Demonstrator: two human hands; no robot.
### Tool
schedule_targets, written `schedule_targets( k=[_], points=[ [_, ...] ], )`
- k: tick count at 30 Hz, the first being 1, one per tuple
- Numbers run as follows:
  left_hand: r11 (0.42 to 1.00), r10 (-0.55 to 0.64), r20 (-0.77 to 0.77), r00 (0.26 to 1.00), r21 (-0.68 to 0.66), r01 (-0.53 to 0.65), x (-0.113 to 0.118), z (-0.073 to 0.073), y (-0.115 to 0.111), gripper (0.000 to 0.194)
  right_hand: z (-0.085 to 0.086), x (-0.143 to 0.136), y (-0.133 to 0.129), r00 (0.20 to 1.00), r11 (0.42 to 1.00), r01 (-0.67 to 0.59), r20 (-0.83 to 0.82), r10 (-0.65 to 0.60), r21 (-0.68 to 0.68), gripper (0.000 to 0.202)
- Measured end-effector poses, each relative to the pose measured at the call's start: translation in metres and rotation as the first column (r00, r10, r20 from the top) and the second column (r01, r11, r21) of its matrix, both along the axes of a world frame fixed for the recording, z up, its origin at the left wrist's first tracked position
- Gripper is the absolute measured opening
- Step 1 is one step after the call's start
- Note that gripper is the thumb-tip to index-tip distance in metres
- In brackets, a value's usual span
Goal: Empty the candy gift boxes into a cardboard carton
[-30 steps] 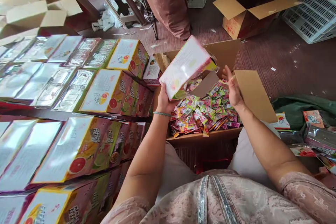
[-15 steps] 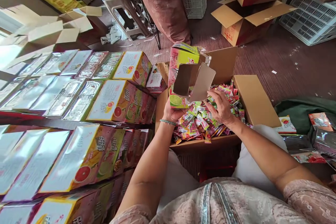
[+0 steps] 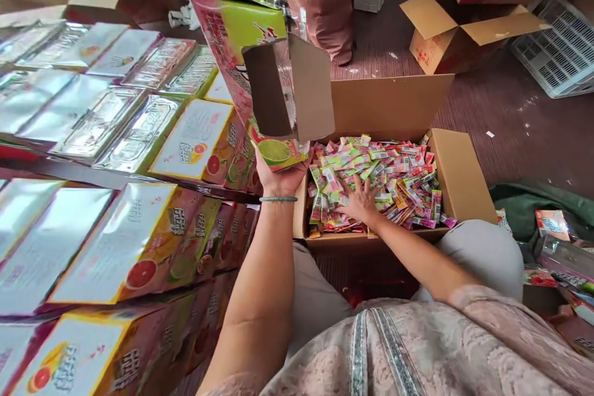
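My left hand is closed on the lower end of a green and pink printed box with a lime picture, held up over the left side of a carton. A large window is cut in the box's front, with a grey-brown cardboard flap swung outward; its inside is dark. Below and to the right, my right hand lies with fingers spread on a heap of small colourful sachets. These sachets fill an open brown carton between my knees. Some of my right fingertips sink among the sachets.
Rows of stacked printed boxes stand on the left, close to my left forearm. Open cartons and a grey plastic crate are at the back right. A reddish-brown wrapped roll stands behind the carton. Packaging lies near a green cloth at right.
My left hand has raised the box up and to the left, nearer my view. My right hand has left the box's flap and come down onto the sachets, fingers spread.
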State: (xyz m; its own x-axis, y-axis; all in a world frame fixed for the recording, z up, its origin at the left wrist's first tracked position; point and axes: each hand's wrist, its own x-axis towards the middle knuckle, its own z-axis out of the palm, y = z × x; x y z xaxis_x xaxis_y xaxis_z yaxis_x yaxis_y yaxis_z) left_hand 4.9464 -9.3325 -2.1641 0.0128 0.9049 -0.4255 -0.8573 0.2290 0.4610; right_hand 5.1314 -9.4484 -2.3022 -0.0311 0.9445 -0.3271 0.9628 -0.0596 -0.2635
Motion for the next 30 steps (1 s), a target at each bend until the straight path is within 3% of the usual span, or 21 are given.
schedule_targets(
  k=[3,6,9,12,17,19,23,25,28,30],
  points=[
    [1.000,0.019,-0.018,1.000,0.005,-0.018,-0.005,0.001,-0.002,0.064,-0.008,-0.016,0.033,0.999,0.997,-0.034,0.024,0.036,-0.072,0.078],
    [1.000,0.016,-0.044,0.999,-0.008,-0.016,-0.011,-0.001,-0.004,0.063,-0.013,-0.012,0.078,0.995,0.983,-0.070,0.058,0.081,-0.170,0.061],
    [1.000,0.012,-0.106,0.994,-0.015,-0.014,-0.016,-0.006,-0.004,0.058,-0.014,0.000,0.114,0.992,0.977,-0.114,0.041,0.123,-0.179,0.072],
    [1.000,-0.018,-0.137,0.990,0.017,0.020,-0.018,-0.010,-0.004,0.054,-0.013,0.010,0.124,0.990,0.982,-0.139,0.003,0.140,-0.127,0.092],
    [0.992,-0.088,-0.121,0.989,0.074,0.098,-0.014,-0.009,-0.007,0.058,0.001,0.026,0.079,0.984,0.981,-0.176,-0.020,0.175,-0.082,0.090],
    [0.989,-0.119,-0.126,0.985,0.076,0.129,-0.011,-0.007,-0.010,0.059,0.014,0.036,0.055,0.990,0.987,-0.144,-0.009,0.144,-0.074,0.087],
    [0.981,-0.165,-0.141,0.976,0.077,0.177,-0.003,-0.004,-0.019,0.066,0.047,0.056,0.015,0.998,0.978,-0.013,0.050,0.024,-0.209,0.099],
    [0.978,-0.179,-0.159,0.971,0.082,0.194,0.005,-0.003,-0.025,0.070,0.061,0.060,-0.006,0.999,0.988,0.028,0.023,-0.025,-0.153,0.103],
    [0.971,-0.204,-0.233,0.951,0.076,0.227,0.024,-0.003,-0.041,0.067,0.074,0.056,-0.044,0.958,0.992,0.128,-0.262,-0.118,0.021,0.104],
    [0.945,-0.260,-0.309,0.915,0.114,0.307,0.042,-0.004,-0.056,0.055,0.081,0.049,-0.067,0.782,0.965,0.252,-0.603,-0.159,0.071,0.117]
  ],
)
